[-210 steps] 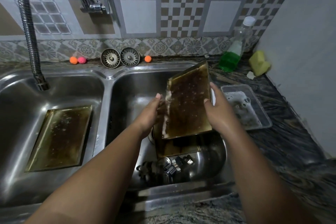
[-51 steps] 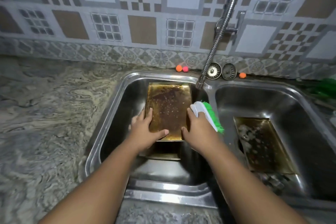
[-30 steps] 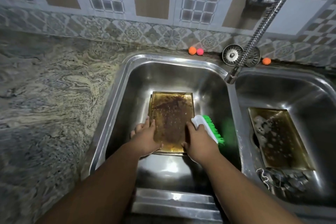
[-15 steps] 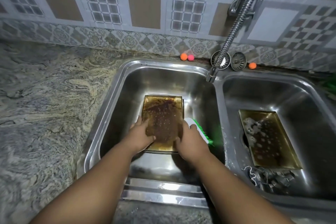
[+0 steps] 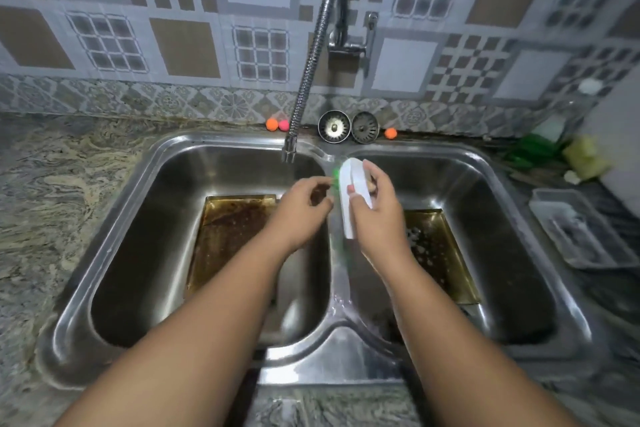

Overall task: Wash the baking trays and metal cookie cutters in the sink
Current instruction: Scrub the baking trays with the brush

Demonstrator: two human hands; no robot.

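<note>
While both hands are hovering over the divider, the double sink (image 5: 339,354) is holding one baking tray in each basin. The left tray (image 5: 228,241) is lying flat on the left basin's floor, brown and grimy, its long axis running away from the person. The right tray (image 5: 438,253) is lying the same way in the right basin, with suds spotting it. The cookie cutters are not showing, and the right forearm is covering the near part of that basin.

The left hand (image 5: 301,208) is hanging above the far right corner of the left tray. The right hand (image 5: 381,215) is hanging just left of the right tray, gripping the scrub brush (image 5: 346,218), with its thumb pressing on the white back and its fingers (image 5: 374,173) curling round the far side. The brush is pointing lengthwise along the divider, well above both trays, its green bristles facing left rather than down.

The left hand's fingertips (image 5: 323,203) are curling loosely, holding nothing that is showing. They are sitting just beside the bristles, though I cannot tell whether they are touching. Scrubbing either tray is, I judge, calling for turning the bristles downward and lowering the brush.
</note>
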